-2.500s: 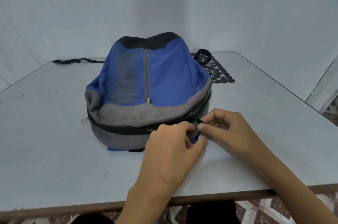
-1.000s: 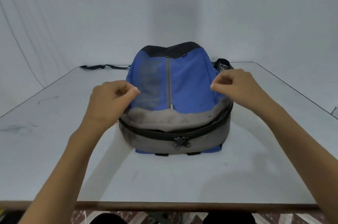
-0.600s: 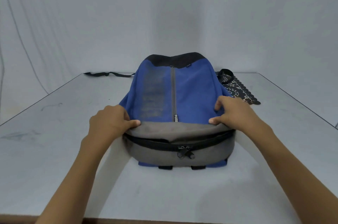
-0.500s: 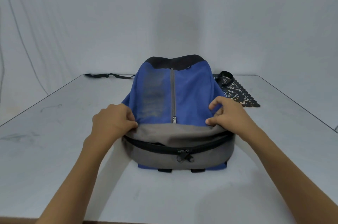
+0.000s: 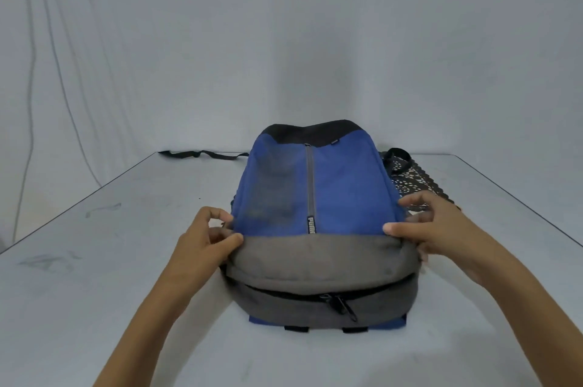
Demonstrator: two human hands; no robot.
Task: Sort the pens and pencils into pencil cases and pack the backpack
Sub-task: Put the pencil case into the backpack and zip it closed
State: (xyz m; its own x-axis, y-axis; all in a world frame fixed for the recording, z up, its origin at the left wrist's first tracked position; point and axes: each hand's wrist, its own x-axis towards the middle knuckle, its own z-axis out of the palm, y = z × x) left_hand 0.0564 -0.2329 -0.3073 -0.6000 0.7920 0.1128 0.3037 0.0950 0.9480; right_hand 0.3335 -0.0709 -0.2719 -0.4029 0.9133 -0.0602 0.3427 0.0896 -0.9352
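Note:
A blue backpack (image 5: 340, 191) with a grey lower band and a black top lies flat on the white table (image 5: 94, 276), its front facing up. The main zipper along the near edge looks closed, and its pulls (image 5: 339, 304) sit at the middle. My left hand (image 5: 202, 241) pinches the backpack's left side where blue meets grey. On the right side my right hand (image 5: 438, 228) holds it, thumb on top and fingers down the side. No pens, pencils or pencil cases are in view.
A black patterned mat (image 5: 416, 184) lies behind the backpack on the right, partly hidden by it. A black strap (image 5: 202, 154) trails along the far left edge of the table. A white backdrop hangs behind.
Both hands left the zipper pulls at the near edge and moved out to the backpack's two sides. In the last half second they have barely shifted.

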